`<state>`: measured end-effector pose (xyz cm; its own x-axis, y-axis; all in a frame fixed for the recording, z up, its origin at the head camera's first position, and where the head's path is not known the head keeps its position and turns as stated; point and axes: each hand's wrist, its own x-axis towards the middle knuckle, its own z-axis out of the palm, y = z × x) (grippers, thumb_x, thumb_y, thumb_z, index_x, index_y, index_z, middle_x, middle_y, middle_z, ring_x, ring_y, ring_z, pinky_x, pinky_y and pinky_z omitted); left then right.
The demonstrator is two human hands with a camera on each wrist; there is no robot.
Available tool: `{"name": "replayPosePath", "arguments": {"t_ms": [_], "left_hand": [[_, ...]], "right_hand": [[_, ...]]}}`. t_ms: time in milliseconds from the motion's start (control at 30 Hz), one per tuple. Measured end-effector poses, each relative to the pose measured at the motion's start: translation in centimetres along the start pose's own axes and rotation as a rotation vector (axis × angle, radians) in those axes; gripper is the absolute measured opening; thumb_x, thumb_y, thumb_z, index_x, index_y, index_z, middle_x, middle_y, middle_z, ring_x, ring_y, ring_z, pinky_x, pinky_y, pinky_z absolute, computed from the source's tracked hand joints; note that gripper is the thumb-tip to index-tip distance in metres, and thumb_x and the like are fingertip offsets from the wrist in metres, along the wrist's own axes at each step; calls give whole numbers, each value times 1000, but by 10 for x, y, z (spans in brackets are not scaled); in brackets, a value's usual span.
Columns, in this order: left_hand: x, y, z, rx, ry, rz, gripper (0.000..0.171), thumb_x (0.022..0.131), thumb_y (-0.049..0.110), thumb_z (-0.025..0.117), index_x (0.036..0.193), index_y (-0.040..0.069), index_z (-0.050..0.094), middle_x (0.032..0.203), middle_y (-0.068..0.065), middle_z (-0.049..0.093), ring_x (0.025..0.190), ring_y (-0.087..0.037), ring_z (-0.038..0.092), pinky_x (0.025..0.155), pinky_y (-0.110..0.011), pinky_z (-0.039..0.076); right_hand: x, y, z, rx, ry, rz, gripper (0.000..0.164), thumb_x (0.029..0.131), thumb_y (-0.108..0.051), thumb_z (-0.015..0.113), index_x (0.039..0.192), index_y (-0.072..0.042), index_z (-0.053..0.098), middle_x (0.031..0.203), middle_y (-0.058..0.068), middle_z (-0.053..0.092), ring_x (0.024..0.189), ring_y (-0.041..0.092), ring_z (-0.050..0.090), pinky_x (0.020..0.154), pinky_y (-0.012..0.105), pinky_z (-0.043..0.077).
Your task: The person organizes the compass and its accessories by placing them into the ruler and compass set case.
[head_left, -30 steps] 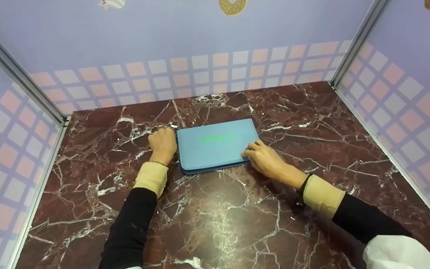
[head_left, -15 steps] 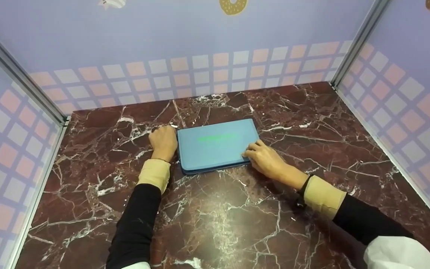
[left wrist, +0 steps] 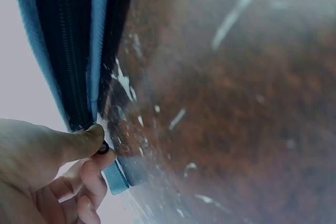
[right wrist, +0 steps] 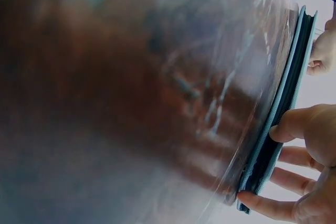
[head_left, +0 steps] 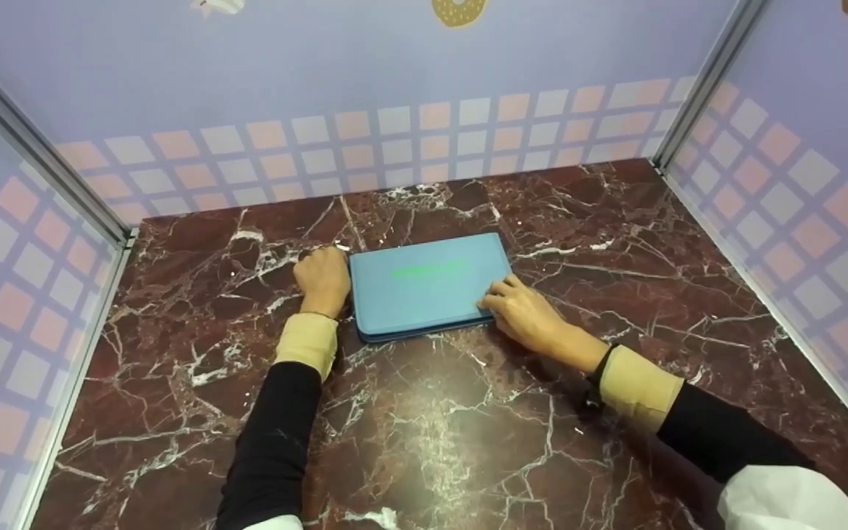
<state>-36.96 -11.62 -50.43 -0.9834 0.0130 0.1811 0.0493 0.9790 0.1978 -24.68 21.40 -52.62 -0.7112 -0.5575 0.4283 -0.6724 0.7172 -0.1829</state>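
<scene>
A flat light-blue zippered case (head_left: pixel 424 287) with green lettering lies on the marbled tabletop. My left hand (head_left: pixel 323 280) is at its left side, knuckles up. In the left wrist view, that thumb and index finger pinch a small dark zipper pull (left wrist: pixel 103 148), and the dark zipper (left wrist: pixel 65 40) runs between the two blue edges. A short blue fabric tab (left wrist: pixel 115 178) sticks out just below the fingers. My right hand (head_left: pixel 523 313) grips the case's near right corner. In the right wrist view its thumb presses the zippered edge while the other fingers spread along the case.
The dark red marbled table (head_left: pixel 439 427) has white veins and small pale flecks. A lilac back wall (head_left: pixel 365 66) and two side panels with pink and white squares enclose it. Metal posts (head_left: pixel 704 81) stand at the back corners.
The left forearm and wrist have shifted slightly rightward and forward, bringing the left hand closer along the case's left side. The case and right hand have stayed in place.
</scene>
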Motion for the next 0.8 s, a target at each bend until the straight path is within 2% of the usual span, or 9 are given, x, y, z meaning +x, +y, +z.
{"name": "replayPosePath", "arguments": {"t_ms": [167, 267, 667, 800], "left_hand": [[-1, 0, 0, -14, 44, 26, 31, 99, 5, 54, 77, 2, 76, 89, -25, 74, 81, -44, 72, 66, -56, 57], [-2, 0, 0, -11, 56, 21, 29, 98, 5, 55, 80, 1, 76, 89, -26, 74, 81, -44, 72, 66, -56, 57], [-3, 2, 1, 1, 17, -51, 26, 99, 6, 54, 92, -3, 77, 97, -26, 74, 87, -43, 72, 73, -56, 57], [-4, 2, 0, -1, 9, -43, 26, 99, 7, 54, 97, -5, 77, 101, -27, 74, 90, -44, 72, 75, -56, 56]], "right_hand": [[-1, 0, 0, 5, 11, -8, 37, 74, 15, 66, 106, -1, 77, 101, 14, 69, 90, 32, 57, 72, 44, 54], [-1, 0, 0, 12, 14, -8, 38, 73, 15, 66, 106, -1, 77, 101, 14, 69, 91, 32, 57, 72, 44, 54], [-1, 0, 2, 14, 28, -16, 35, 76, 15, 67, 104, -2, 77, 99, 13, 69, 89, 32, 57, 71, 43, 55], [-1, 0, 1, 14, 18, -1, 35, 76, 15, 66, 105, -3, 77, 99, 12, 68, 90, 32, 57, 71, 43, 55]]}}
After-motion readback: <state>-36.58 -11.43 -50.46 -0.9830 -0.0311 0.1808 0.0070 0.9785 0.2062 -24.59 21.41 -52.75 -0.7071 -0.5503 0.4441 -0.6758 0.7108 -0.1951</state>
